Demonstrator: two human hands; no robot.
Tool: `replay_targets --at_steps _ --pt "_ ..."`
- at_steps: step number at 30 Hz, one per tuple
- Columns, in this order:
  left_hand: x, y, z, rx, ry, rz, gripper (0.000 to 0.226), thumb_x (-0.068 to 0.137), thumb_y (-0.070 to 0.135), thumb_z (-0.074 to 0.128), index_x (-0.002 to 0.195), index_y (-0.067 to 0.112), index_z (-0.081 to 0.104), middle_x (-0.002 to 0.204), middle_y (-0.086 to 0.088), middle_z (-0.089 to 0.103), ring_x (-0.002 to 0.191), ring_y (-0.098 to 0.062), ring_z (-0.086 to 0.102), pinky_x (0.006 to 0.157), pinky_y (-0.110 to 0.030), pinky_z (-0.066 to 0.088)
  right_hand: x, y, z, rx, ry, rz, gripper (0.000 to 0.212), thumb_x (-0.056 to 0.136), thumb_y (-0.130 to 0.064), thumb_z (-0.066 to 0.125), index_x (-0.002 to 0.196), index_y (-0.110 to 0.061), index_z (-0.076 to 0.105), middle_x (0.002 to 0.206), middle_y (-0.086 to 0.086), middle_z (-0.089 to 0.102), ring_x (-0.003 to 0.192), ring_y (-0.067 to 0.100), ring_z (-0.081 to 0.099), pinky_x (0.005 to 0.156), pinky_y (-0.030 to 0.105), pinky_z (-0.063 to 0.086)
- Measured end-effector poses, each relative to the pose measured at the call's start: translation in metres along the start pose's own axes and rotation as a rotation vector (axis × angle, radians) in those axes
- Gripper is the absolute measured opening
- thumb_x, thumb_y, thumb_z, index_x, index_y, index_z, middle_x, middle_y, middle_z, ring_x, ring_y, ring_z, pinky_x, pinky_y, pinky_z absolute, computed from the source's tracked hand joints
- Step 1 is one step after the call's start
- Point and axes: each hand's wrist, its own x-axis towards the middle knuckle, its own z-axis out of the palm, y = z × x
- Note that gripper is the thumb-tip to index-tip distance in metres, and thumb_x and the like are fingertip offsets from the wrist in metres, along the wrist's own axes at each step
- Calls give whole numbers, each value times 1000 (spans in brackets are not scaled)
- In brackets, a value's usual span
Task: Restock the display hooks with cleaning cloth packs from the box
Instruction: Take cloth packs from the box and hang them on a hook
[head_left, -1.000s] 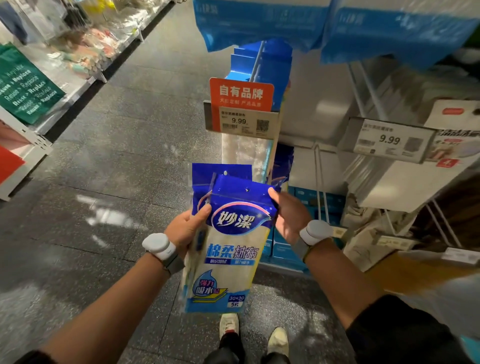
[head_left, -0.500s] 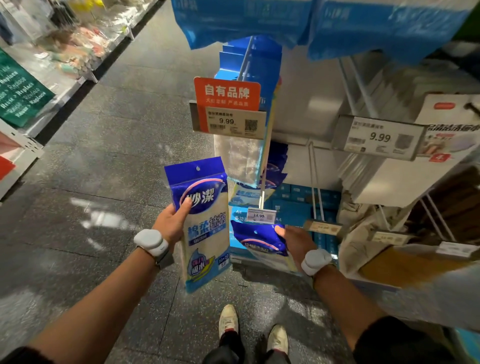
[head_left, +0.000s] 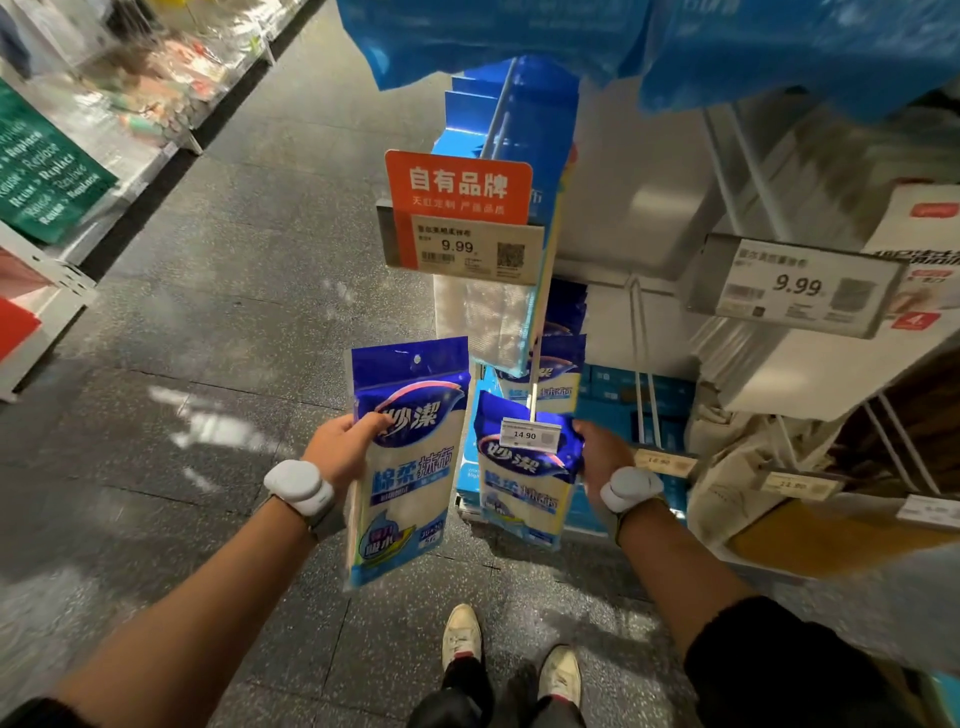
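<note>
Plastic, glossy and crinkly, wraps both packs you hold. Your left hand (head_left: 340, 452) grips the left pack (head_left: 405, 457) by its left edge, thumb curled over the front at the logo, fingers hidden behind. The pack is a flat upright rectangle, slightly tilted, out in front of the floor (head_left: 208, 322) and just left of the hook (head_left: 534, 384), not touching it.

Pack look: metallic blue header w/ a small round hang hole at top ctr, white swoosh logo below, then a clear window showing pale, soft-looking cloth, and a blue strip at the btm. Text: 妙洁, 棉柔抹布, 30×30, 5片.

Your right hand (head_left: 597, 457) pinches the right pack (head_left: 524, 483) at its upper right corner, fingers curled into the foil. Its header is crumpled and sits right at the hook's tip, behind the small white tag (head_left: 531, 432) reading 14.90. Can't tell whether the hole is on the wire. Same logo and print as the left pack. More packs (head_left: 550, 374) of the same kind hang further back on that thin metal wire.

Both wrists carry a smooth, rounded white band (head_left: 298, 486).

Above, an orange sign (head_left: 458, 187) w/ rounded corners reads 自有品牌, and the price label (head_left: 467, 248) under it says 9.99 w/ a barcode and QR code. A second label (head_left: 797, 283) to the right also says 9.99. A green sign (head_left: 47, 171) far left repeats "Reuse > Replace". The floor is dark speckled tile, shiny in spots. Pale shoes (head_left: 460, 636) show at the btm.
</note>
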Motion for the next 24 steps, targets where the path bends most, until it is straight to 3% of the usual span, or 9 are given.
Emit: replay_targets --at_steps 3,6,11,14,18,19,22,24 --pt "-1 1 4 3 13 -15 19 94 21 66 80 10 71 69 -6 72 52 -16 56 49 -23 40 37 22 4 -9 -18 -6 38 62 -66 54 77 -38 75 113 12 74 109 34 68 97 52 55" --pt "-1 1 7 -2 12 -39 18 94 20 65 79 11 69 63 -2 69 44 -11 54 44 -21 37 11 1 6 -11 -8 17 60 63 -62 50 98 -20 74 117 17 71 113 38 66 99 53 53" --pt "2 -4 8 20 -18 -74 17 93 16 63 78 10 69 60 -1 67 42 -8 52 46 -21 37 -11 -39 16 17 19 19 55 90 -40 48 122 1 64 127 28 63 118 44 60 101 48 52" --pt "1 -10 9 4 -40 -94 16 93 11 62 78 8 67 62 -3 68 46 -10 57 44 -20 40 5 -48 18 -14 24 -10 58 91 -43 43 127 -1 63 131 24 63 123 41 58 106 51 48" --pt "2 -23 4 21 -74 -158 13 92 12 62 80 8 67 68 -8 67 52 -16 53 52 -24 34 -10 -69 16 -77 67 -82 39 104 -22 43 135 -3 58 139 19 59 130 36 54 110 44 44" --pt "3 -27 3 25 -79 -174 12 90 14 63 81 9 67 71 -10 68 56 -19 52 55 -26 33 -9 -69 15 -104 68 -101 38 105 -19 42 136 -2 56 140 20 57 130 37 52 109 42 44" --pt "3 -36 0 43 -80 -222 19 74 29 68 82 12 69 80 -12 69 70 -23 50 62 -32 32 -12 -56 15 -184 75 -77 28 102 -13 44 120 3 58 120 26 59 114 41 57 85 35 47" --pt "2 -41 1 68 -101 -239 28 64 34 66 82 12 67 79 -12 68 68 -22 48 60 -31 31 -15 -35 14 -162 67 -12 35 98 -18 44 121 4 59 126 30 60 118 47 57 97 46 51"
